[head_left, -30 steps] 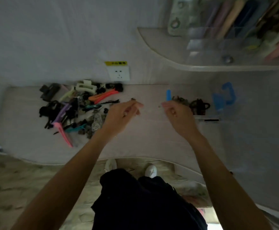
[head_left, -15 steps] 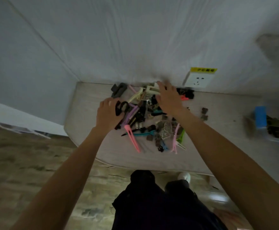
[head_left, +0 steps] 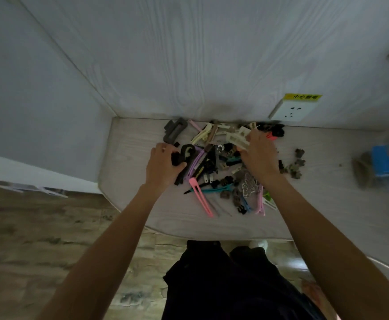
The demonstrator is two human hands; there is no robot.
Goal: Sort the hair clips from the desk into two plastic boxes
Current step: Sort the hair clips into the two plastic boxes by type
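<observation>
A heap of hair clips point(head_left: 214, 167) in many colours lies on the pale desk point(head_left: 128, 172), against the wall. My left hand point(head_left: 163, 165) is at the heap's left side, fingers closed on a black claw clip point(head_left: 184, 155). My right hand point(head_left: 258, 158) is over the heap's right side and grips a white claw clip point(head_left: 237, 138). A long pink clip point(head_left: 201, 198) lies at the near edge of the heap. At the far right a clear plastic box point(head_left: 383, 174) holds a blue clip point(head_left: 380, 163) and dark ones; it is blurred.
A grey claw clip point(head_left: 173, 131) lies at the back left of the heap. A few small dark clips point(head_left: 295, 165) are scattered to the right of my right hand. A white wall socket point(head_left: 291, 109) with a yellow label sits above the desk. The desk's near edge is rounded.
Both hands have moved from near the box on the right to the heap on the left. My left hand has closed on a black claw clip and my right on a white one.
</observation>
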